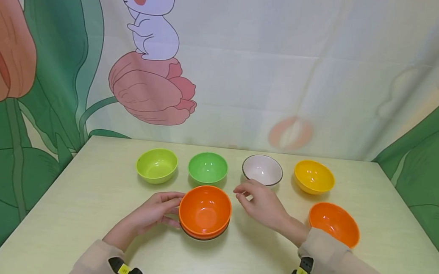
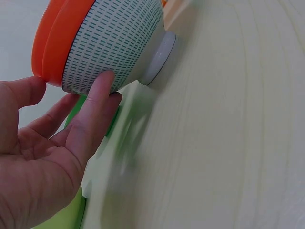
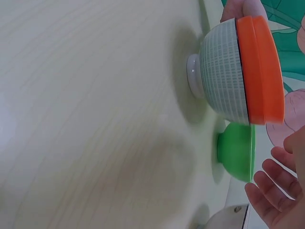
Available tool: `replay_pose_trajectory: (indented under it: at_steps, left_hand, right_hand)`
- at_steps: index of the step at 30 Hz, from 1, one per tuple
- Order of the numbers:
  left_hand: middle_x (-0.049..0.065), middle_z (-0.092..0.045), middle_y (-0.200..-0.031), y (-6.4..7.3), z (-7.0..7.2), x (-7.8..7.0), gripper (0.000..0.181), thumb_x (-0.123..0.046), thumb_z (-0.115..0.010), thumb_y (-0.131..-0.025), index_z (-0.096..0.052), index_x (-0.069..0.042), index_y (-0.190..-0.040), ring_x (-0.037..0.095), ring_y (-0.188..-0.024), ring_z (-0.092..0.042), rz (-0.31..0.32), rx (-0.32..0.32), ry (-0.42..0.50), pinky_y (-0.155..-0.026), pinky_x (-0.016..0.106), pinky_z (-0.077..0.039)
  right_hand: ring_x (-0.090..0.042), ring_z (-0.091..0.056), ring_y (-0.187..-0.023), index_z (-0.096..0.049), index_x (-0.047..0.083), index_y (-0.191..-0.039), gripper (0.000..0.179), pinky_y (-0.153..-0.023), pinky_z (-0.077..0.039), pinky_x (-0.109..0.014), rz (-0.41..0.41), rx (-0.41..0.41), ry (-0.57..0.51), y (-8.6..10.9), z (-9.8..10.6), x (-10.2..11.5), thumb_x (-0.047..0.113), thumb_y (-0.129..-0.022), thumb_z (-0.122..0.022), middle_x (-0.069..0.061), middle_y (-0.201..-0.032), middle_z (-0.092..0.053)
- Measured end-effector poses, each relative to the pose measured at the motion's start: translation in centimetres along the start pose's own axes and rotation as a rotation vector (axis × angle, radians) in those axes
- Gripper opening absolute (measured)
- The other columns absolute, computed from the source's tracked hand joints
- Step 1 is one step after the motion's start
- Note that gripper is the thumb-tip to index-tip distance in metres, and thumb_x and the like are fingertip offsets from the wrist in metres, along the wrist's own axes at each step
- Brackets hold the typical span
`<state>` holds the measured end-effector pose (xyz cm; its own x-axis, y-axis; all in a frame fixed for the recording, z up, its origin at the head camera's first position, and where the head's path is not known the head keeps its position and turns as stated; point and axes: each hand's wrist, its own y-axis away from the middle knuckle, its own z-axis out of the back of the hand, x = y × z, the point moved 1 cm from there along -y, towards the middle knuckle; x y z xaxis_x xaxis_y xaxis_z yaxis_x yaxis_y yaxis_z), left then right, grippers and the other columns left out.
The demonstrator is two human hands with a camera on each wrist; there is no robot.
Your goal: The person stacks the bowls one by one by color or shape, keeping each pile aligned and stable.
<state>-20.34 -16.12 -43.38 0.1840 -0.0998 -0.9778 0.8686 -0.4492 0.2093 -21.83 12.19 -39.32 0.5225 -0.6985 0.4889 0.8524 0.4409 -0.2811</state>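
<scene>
A stack of bowls stands at the middle of the table, with an orange bowl (image 1: 205, 210) on top. Two orange rims show above a white patterned bowl (image 2: 119, 43) with a dark rim and a pale foot. My left hand (image 1: 158, 212) is at the stack's left side, its thumb at the orange rim and its fairly straight fingers touching the patterned wall. On the stack's other side, apart from it, my right hand (image 1: 262, 203) holds nothing, its fingers loosely bent. Behind that hand sits a white bowl (image 1: 262, 167) with a dark rim, partly covered.
Along the table's (image 1: 64, 228) back stand a lime bowl (image 1: 157, 165), a green bowl (image 1: 207, 168) and a yellow bowl (image 1: 314, 177). Another orange bowl (image 1: 334, 221) stands at the right, beside my right forearm. A printed curtain (image 1: 239, 70) hangs behind the table.
</scene>
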Motion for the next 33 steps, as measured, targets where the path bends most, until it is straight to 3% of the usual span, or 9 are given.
replay_pose_trajectory:
  at_steps: [6,11,21,33]
  left_hand:
    - [0.020,-0.051,-0.129,-0.1,-0.1,0.0,0.051,-0.027,-0.049,-0.095,-0.041,0.006,-0.134,0.024,-0.100,-0.063,0.006,-0.005,-0.001,-0.078,0.041,-0.056]
    - [0.020,-0.051,-0.130,-0.1,0.0,0.1,0.051,-0.027,-0.048,-0.096,-0.040,0.005,-0.134,0.025,-0.100,-0.062,0.006,-0.002,-0.004,-0.077,0.041,-0.056]
    - [0.020,-0.051,-0.130,-0.2,-0.1,0.0,0.051,-0.027,-0.048,-0.096,-0.040,0.005,-0.134,0.025,-0.100,-0.062,0.012,0.004,0.003,-0.079,0.043,-0.055]
    - [0.020,-0.053,-0.128,-0.3,0.0,0.2,0.051,-0.027,-0.049,-0.095,-0.041,0.006,-0.134,0.024,-0.099,-0.063,0.003,0.008,0.002,-0.078,0.042,-0.055]
  right_hand:
    - [-0.012,-0.062,-0.088,-0.065,0.015,-0.099,0.012,-0.075,-0.055,-0.029,-0.003,0.011,0.033,1.0,0.9,-1.4,0.016,-0.087,-0.061,0.005,-0.093,-0.062]
    - [-0.011,-0.060,-0.089,-0.066,0.016,-0.099,0.013,-0.075,-0.053,-0.028,-0.011,-0.027,0.088,1.9,1.4,-2.5,0.017,-0.087,-0.062,0.007,-0.092,-0.061]
    - [-0.015,-0.061,-0.087,-0.067,0.013,-0.095,0.013,-0.076,-0.054,-0.032,0.053,-0.089,0.144,3.4,2.6,-4.8,0.012,-0.083,-0.066,0.004,-0.093,-0.063]
    - [-0.018,-0.056,-0.082,-0.067,0.013,-0.094,0.012,-0.071,-0.052,-0.032,-0.020,-0.091,0.228,5.7,5.2,-7.5,0.013,-0.082,-0.068,0.001,-0.090,-0.061]
